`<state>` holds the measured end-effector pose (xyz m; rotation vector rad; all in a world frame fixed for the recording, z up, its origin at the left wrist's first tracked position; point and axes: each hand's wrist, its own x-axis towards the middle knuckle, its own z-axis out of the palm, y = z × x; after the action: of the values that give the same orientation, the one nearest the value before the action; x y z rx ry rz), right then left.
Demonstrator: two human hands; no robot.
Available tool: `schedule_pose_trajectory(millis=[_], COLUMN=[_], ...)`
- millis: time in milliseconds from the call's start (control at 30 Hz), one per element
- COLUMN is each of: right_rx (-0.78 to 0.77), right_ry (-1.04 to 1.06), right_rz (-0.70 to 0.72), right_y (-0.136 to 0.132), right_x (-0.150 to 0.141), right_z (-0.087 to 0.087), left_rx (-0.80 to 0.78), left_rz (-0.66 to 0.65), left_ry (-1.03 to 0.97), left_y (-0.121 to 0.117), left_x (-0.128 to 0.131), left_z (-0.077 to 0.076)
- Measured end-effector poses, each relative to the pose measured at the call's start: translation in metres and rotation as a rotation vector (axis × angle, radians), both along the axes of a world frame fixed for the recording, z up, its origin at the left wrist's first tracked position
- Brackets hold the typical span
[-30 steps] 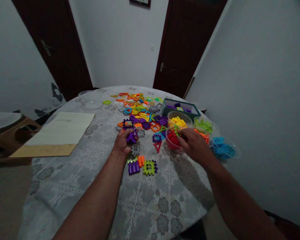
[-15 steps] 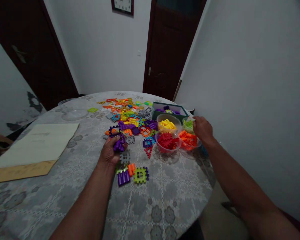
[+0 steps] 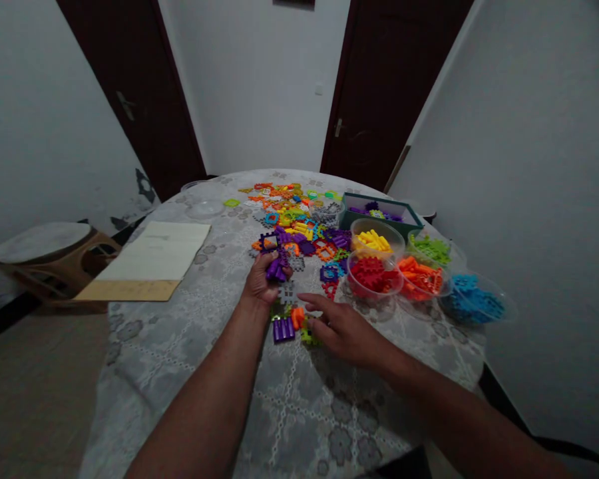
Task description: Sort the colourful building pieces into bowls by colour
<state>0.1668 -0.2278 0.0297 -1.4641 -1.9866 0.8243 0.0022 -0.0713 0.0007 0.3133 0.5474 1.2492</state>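
My left hand (image 3: 262, 279) is closed round several purple plastic building pieces (image 3: 277, 269), just in front of the pile. Over the near pieces hovers my right hand (image 3: 337, 326), its fingers apart and nothing visible in them. Below its fingertips lies a lime-green square piece (image 3: 309, 334), partly hidden by the hand; whether they touch I cannot tell. Beside it are an orange piece (image 3: 297, 318) and a purple ribbed piece (image 3: 283, 330). A grey window-shaped piece (image 3: 286, 292) lies between the two hands.
Mixed interlocking pieces (image 3: 299, 229) spread across the cloth-covered table. On the right stand clear bowls of yellow (image 3: 373, 241), red (image 3: 374, 276), orange (image 3: 420, 278), green (image 3: 430, 250) and blue pieces (image 3: 475, 299). Behind them is a dark green box (image 3: 379, 211). An open pad (image 3: 150, 256) lies left.
My right hand went from the red bowl, with a green piece in its fingers, to the green bowl, then back left without that piece. My left hand keeps its purple pieces. The view shifted.
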Motion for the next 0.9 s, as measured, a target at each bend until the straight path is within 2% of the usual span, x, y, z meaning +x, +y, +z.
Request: schedule_pose_trajectory(millis=[167, 300, 367, 467, 533, 600, 667, 733, 900], right_rx=[-0.315, -0.385, -0.383, -0.336, -0.229, -0.047, 0.154, 0.266, 0.227], right_ry=[0.465, 0.595, 0.587, 0.458, 0.308, 0.150, 0.015, -0.082, -0.218], right_rz=[-0.082, -0.170, -0.205, -0.226, -0.192, -0.147, -0.142, -0.184, -0.418], right_y=[0.023, 0.029, 0.029, 0.026, 0.027, 0.035, 0.053, 0.084, 0.182], right_x=[-0.016, -0.021, -0.019, -0.009, 0.003, 0.019, 0.038, 0.057, 0.090], right_z=[-0.020, -0.023, -0.020, -0.007, 0.007, 0.022, 0.037, 0.049, 0.066], left_rx=[0.003, 0.040, 0.060, 0.082, 0.092, 0.100, 0.112, 0.129, 0.167], left_rz=[-0.014, -0.001, 0.002, 0.013, 0.019, 0.007, -0.025, -0.050, -0.084], left_ry=[-0.042, -0.012, 0.019, 0.045, 0.057, 0.087, 0.125, 0.156, 0.211], left_y=[0.000, 0.001, 0.001, 0.002, 0.002, 0.002, 0.001, 0.000, -0.001], left_x=[-0.001, 0.000, 0.000, 0.000, -0.001, 0.000, 0.001, 0.003, 0.006], left_z=[0.000, -0.002, -0.004, -0.006, -0.007, -0.008, -0.008, -0.010, -0.015])
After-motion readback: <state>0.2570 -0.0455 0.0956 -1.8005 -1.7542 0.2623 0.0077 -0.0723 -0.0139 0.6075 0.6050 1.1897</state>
